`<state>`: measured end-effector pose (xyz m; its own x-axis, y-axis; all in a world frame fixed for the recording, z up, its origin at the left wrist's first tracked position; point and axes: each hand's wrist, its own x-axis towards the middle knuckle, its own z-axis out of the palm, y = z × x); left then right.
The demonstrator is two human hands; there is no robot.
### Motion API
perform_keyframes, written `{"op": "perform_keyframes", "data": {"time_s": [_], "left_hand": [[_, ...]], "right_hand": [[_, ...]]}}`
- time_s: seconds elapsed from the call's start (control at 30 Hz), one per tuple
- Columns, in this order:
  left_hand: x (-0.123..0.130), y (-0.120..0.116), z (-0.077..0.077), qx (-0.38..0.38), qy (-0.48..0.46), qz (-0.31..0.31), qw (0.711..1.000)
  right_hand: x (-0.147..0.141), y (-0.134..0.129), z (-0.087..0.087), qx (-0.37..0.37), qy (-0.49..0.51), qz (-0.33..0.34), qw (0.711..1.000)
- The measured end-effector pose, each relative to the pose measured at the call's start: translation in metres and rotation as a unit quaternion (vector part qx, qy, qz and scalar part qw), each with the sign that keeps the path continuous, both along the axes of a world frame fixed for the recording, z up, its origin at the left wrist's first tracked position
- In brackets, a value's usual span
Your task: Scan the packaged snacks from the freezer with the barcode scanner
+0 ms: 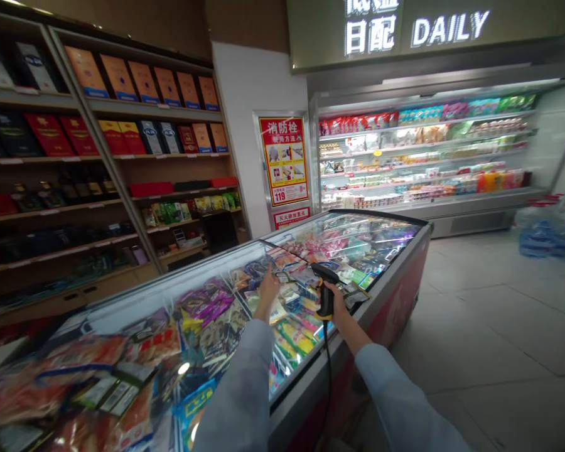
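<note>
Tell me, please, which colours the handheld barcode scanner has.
The handheld barcode scanner is black with yellow parts; the head view shows it.

End of scanner cable unseen, overhead sign cut off

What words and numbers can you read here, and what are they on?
"日配" and "DAILY": lit sign; the line above is cut off.
"消防栓", "使用方法", "119": red poster; its small print is too tiny.
"灭火器放置点": lower red sign.
Freezer packets, shelf boxes: too blurred.
Scanner: nothing readable.
</note>
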<state>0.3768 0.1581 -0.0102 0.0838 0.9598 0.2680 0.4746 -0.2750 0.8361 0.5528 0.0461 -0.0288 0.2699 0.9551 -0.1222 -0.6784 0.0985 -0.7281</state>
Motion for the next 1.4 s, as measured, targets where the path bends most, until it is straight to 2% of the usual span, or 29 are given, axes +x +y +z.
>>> {"op": "perform_keyframes", "data": {"time_s": [0.17,0.3,0.43,0.53,0.7,0.8,0.9,1.0,1.2,1.4], "left_hand": [[-0.088,-0.033,0.009,0.047,-0.002,0.099,0.994],[-0.150,-0.055,0.015,0.052,0.005,0.162,0.985],[-0.199,-0.076,0.023,0.073,0.024,0.204,0.976],[-0.222,-0.093,0.023,0.095,0.017,0.222,0.970],[-0.236,-0.115,0.013,0.134,-0.030,0.256,0.957],[-0.235,-0.122,0.013,0.157,-0.009,0.272,0.949],[-0.233,-0.124,0.017,0.156,0.021,0.278,0.948],[-0.233,-0.123,0.018,0.131,0.047,0.291,0.946],[-0.235,-0.120,0.016,0.092,0.065,0.323,0.940],[-0.235,-0.121,0.019,0.112,0.053,0.324,0.938]], "right_hand": [[-0.002,-0.002,-0.002,0.037,-0.036,-0.003,0.999],[-0.005,0.002,-0.001,0.046,-0.055,0.012,0.997],[-0.019,0.009,0.011,0.062,-0.048,0.053,0.996],[-0.051,0.017,0.027,0.080,-0.048,0.106,0.990],[-0.138,0.037,0.050,0.128,-0.068,0.236,0.961],[-0.188,0.045,0.050,0.151,-0.083,0.300,0.938],[-0.219,0.047,0.042,0.167,-0.109,0.341,0.919],[-0.230,0.044,0.034,0.178,-0.137,0.368,0.902],[-0.223,0.038,0.030,0.212,-0.195,0.393,0.873],[-0.225,0.039,0.028,0.208,-0.211,0.405,0.865]]}}
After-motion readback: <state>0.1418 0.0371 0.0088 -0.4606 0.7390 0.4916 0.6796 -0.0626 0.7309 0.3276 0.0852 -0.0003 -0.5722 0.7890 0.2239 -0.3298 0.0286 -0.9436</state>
